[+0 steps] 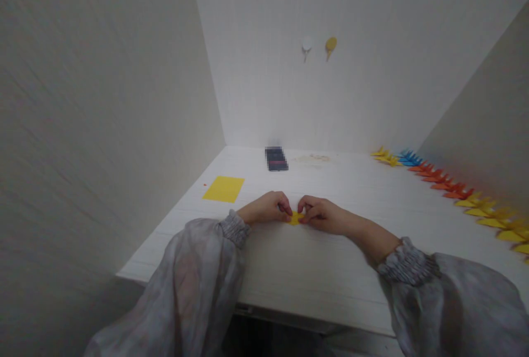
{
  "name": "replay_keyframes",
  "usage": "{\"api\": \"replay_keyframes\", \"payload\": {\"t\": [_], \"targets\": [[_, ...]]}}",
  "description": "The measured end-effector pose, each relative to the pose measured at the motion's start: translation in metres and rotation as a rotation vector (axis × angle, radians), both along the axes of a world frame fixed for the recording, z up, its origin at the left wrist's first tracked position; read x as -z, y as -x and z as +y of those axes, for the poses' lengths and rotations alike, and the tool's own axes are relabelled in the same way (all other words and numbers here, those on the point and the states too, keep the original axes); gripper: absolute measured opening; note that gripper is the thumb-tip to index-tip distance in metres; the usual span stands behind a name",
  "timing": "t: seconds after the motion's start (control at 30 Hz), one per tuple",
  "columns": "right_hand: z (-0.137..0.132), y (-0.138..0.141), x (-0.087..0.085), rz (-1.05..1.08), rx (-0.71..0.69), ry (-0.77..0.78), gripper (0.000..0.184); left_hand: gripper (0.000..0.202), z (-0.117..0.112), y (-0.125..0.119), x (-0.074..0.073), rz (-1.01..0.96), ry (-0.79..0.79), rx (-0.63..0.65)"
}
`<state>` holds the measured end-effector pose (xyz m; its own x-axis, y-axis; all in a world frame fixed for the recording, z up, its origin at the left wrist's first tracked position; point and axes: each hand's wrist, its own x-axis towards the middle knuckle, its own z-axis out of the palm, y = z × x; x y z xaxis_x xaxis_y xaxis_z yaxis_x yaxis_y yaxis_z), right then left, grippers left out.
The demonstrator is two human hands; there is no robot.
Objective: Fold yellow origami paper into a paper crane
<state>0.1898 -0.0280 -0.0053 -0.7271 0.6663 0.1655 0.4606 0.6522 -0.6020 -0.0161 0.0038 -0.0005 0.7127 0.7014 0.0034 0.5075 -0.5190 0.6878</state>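
Note:
A small folded piece of yellow paper (295, 218) lies on the white table, between my two hands near the middle. My left hand (273, 206) pinches its left side, with thumb and fingers closed. On the right side, my right hand (320, 214) grips the same paper between thumb and fingertips. The fingers hide part of the paper, so its exact fold does not show. A flat yellow paper sheet (224, 189) rests on the table, left of and beyond my left hand.
A dark, blurred-out phone-like object (276, 158) lies near the back wall. Folded paper cranes in yellow, blue (410, 158) and orange (440, 177) line the table's right side. Two round-headed hooks (331, 44) are on the back wall. Walls enclose the table (351, 280) left, back and right.

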Motion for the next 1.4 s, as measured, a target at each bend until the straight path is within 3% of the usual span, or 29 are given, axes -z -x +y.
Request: {"api": "replay_keyframes", "payload": {"t": [0.23,0.4,0.63,0.83,0.93,1.13,1.4], "targets": [[0.0,0.007,0.003,0.126,0.279,-0.003,0.016,0.019,-0.006,-0.001,-0.001,-0.038,-0.023,-0.057],[-0.004,0.023,0.002,-0.042,0.386,-0.126,0.022,0.042,-0.001,-0.001,0.003,-0.06,-0.082,-0.115],[-0.006,0.031,0.002,-0.226,0.511,-0.16,0.021,0.032,0.003,-0.004,0.004,-0.088,-0.17,-0.093],[-0.006,0.032,0.004,-0.275,0.547,-0.132,0.02,0.027,0.002,-0.005,0.007,-0.13,-0.154,-0.073],[-0.007,0.032,0.003,-0.189,0.546,-0.137,0.018,0.03,-0.001,-0.005,0.007,-0.187,-0.13,-0.075],[-0.008,0.028,0.003,0.033,0.523,-0.007,0.008,0.026,-0.005,-0.008,0.003,-0.266,0.045,-0.094],[-0.01,0.028,-0.002,0.203,0.508,-0.103,0.007,0.029,-0.006,-0.011,0.003,-0.325,0.137,-0.142]]}}
